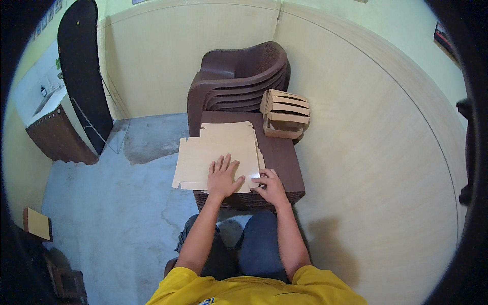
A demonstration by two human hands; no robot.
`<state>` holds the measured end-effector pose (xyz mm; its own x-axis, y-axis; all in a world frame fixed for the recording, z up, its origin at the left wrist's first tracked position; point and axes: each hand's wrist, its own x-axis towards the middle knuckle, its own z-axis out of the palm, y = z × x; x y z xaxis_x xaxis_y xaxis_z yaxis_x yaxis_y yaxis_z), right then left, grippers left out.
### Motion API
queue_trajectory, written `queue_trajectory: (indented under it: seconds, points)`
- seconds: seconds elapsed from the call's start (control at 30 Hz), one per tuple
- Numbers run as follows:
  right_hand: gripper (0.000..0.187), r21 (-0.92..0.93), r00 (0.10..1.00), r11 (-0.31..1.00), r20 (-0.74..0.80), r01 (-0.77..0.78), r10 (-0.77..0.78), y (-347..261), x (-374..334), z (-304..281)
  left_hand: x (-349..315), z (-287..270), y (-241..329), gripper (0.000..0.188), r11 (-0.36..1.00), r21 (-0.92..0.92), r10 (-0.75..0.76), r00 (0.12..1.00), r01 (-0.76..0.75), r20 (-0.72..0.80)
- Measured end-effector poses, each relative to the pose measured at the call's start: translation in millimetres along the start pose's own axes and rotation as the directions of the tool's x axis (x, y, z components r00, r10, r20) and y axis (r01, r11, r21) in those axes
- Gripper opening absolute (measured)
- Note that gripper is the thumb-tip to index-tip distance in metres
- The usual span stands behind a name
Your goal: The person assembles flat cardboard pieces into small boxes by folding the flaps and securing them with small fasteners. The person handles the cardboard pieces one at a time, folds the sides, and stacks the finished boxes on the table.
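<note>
A flat, die-cut cardboard box blank [195, 157] lies in the middle of the frame on the brown, woven-textured counter [283, 160], its left part reaching past the counter's edge. Another cardboard sheet [262, 161] peeks out from under its right edge.

The left hand [222, 178] rests palm down on the blank's lower middle, fingers spread wide and gripping nothing; the board lies under them. The right hand [271, 187] is at the blank's lower right corner, its fingers bent and the thumb near the index finger; whether they pinch the board I cannot tell.

The blank's narrower, notched part points to the top of the frame, and its broader part, with a small tab at the lower left, lies toward the person. It looks slightly longer from left to right than from top to bottom, though the lens bends its edges.

Beyond it, right of centre, several folded cardboard boxes [287, 106] sit stacked on the counter, above an open-fronted cardboard box [283, 133] whose inside is too shadowed to read. Behind stands a stack of brown plastic armchairs [231, 84]. At the upper left, a black ironing board [81, 66] stands upright beside a sink [48, 105].
</note>
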<state>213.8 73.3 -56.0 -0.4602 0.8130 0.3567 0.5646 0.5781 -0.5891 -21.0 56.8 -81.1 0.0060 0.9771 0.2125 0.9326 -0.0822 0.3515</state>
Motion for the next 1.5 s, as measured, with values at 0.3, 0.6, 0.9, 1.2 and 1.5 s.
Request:
queue_trajectory:
  seconds: [0.3, 0.6, 0.9, 1.2, 1.5]
  points:
    - [0.038, 0.109, 0.945, 0.964, -0.197, -0.242, 0.26, 8.8, 20.7, 29.5, 7.6, 0.3, -4.5, 0.071, 0.999, -0.039, -0.005, 1.0, 0.004, -0.028]
    - [0.067, 0.104, 0.94, 0.954, -0.172, -0.28, 0.295, 21.7, 23.6, 27.7, 12.4, -6.6, 6.8, 0.084, 0.997, -0.066, -0.035, 0.996, 0.03, -0.084]
    - [0.075, 0.185, 0.958, 0.951, -0.099, -0.248, 0.269, 20.4, 21.9, 25.3, 14.7, -2.3, 10.1, 0.073, 0.992, -0.087, -0.089, 0.995, 0.086, -0.036]
    - [0.059, 0.565, 0.926, 0.761, 0.013, -0.319, 0.378, 49.1, 15.6, 18.5, 11.2, -10.5, 10.2, 0.076, 0.993, -0.093, -0.073, 0.997, 0.07, -0.021]
    - [0.039, 0.834, 0.761, 0.468, -0.094, -0.292, 0.642, 65.8, 15.5, 26.9, 36.9, -28.8, -34.0, 0.059, 0.986, -0.134, 0.136, 0.935, -0.097, 0.327]
